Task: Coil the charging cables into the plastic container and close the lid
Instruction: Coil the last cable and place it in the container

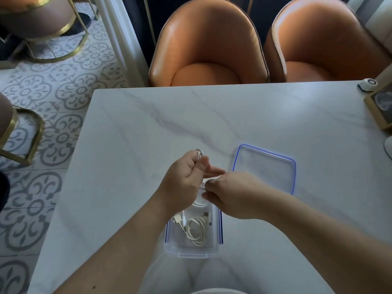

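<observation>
A clear plastic container [192,250] with blue-edged sides stands at the near edge of the white marble table [148,128]. Inside it lies a coiled white cable [196,230] with its plugs beside it. Above the container's far end, my left hand [183,183] pinches a loop of a second white cable [199,154] between thumb and fingers. My right hand [231,194] grips the same cable just to the right, fingers closed on it. The cable's lower part curves down into the container behind my hands. The clear lid [264,167] with a blue rim lies flat to the right.
Two orange leather chairs [209,49] stand at the table's far side. A small white round device [368,84] and a wooden-framed object [380,107] sit at the far right corner. Patterned floor tiles and gold-framed stools are on the left.
</observation>
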